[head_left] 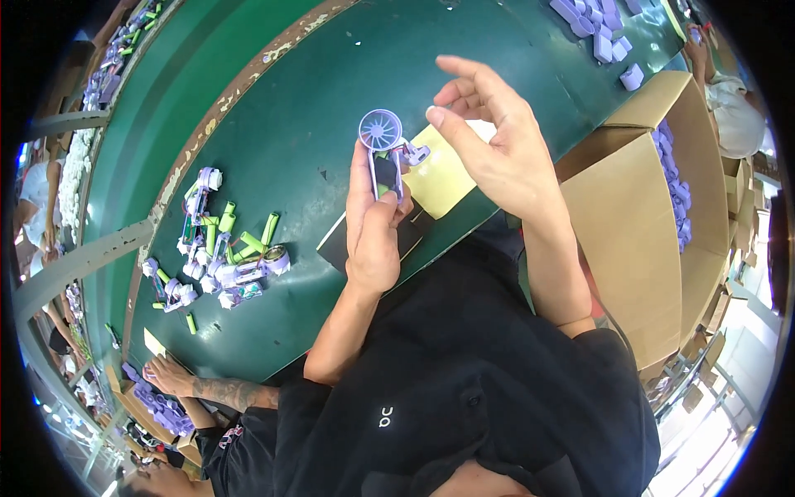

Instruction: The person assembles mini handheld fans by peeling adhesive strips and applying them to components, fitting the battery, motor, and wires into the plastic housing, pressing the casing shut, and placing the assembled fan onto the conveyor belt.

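My left hand [374, 240] is wrapped round a small purple handheld fan [381, 132], its round finned head pointing away from me. Its handle looks unclosed, with a dark block and a bit of green showing inside. A small pale purple part [416, 154] sticks out at its right side; whether it is joined to the fan I cannot tell. To the right, my right hand [497, 141] is raised with fingers spread and slightly bent, holding nothing visible. Below it lies a yellow sheet [447, 186], and under my left hand a black flat piece [334, 242] rests near the table edge.
Fan parts with wires and green cylindrical cells [248, 244] lie in a cluster on the green table [306, 124]. Purple shells [592, 25] are heaped at the far right. An open cardboard box [621, 240] of purple parts stands right. A co-worker's hand [170, 377] is at lower left.
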Available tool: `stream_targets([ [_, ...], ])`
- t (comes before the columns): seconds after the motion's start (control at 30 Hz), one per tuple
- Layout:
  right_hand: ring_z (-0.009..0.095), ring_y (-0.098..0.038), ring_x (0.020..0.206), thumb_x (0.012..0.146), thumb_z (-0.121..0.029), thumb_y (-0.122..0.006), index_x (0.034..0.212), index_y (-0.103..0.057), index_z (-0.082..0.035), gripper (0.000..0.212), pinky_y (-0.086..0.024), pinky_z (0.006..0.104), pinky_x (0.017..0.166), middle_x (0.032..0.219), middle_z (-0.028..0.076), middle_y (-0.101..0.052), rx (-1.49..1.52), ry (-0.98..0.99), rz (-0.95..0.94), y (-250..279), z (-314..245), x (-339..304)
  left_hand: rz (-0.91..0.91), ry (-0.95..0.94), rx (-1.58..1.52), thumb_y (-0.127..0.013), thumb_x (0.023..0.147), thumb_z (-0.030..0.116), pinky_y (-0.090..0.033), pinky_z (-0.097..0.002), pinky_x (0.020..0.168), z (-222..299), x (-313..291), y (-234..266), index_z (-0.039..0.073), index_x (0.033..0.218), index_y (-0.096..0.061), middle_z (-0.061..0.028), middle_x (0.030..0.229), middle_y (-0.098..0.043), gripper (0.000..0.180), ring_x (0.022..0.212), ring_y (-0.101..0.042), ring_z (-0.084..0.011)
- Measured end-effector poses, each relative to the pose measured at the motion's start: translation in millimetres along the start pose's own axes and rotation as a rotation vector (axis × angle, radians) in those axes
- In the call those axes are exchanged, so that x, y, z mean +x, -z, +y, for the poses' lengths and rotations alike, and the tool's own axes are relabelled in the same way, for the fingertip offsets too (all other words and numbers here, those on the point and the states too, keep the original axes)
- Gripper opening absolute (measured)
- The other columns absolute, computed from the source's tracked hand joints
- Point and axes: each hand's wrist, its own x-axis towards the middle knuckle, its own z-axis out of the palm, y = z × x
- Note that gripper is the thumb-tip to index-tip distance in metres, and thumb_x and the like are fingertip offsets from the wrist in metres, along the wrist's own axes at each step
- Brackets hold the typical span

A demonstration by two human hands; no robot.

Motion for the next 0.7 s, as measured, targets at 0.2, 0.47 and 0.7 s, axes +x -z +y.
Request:
stream_targets([
  [0.2,0.024,-0.067,0.109,0.089,-0.015,-0.077,0.140,-0.053,0.008,0.061,-0.059,0.0367,0.083,0.124,0.021,-0.067,0.035,0.029,-0.139,-19,9,-14,0.111,-0.038,-0.011,-0.044,0.103,0.018,-0.038,-0.0228,0.071,2,2,-15,-0.003,0.164,-0.020,-0.0035,0.119,-0.056,0.069,0.082,-0.046,-0.0075],
  [0.47,0.019,-0.069,0.099,0.088,-0.005,-0.071,0.127,-0.056,0.008,0.043,-0.063,0.0328,0.073,0.109,0.017,-0.070,0.440,-0.179,-0.158,-44,16,-10,0.125,-0.263,0.375,-0.038,0.111,0.006,-0.046,-0.0369,0.110,-12,5,-8,-0.007,0.160,-0.029,-0.0234,0.150,-0.053,0.052,0.135,-0.057,-0.0288],
  [0.7,0.017,-0.062,0.108,0.087,-0.003,-0.069,0.125,-0.054,0.003,0.041,-0.051,0.0328,0.096,0.112,0.010,-0.066,0.372,-0.173,-0.091,-53,17,-16,0.151,-0.428,0.583,-0.038,0.109,0.001,-0.048,-0.0376,0.109,-19,8,-7,-0.008,0.158,-0.033,-0.0254,0.146,-0.057,0.051,0.131,-0.061,-0.0313],
])
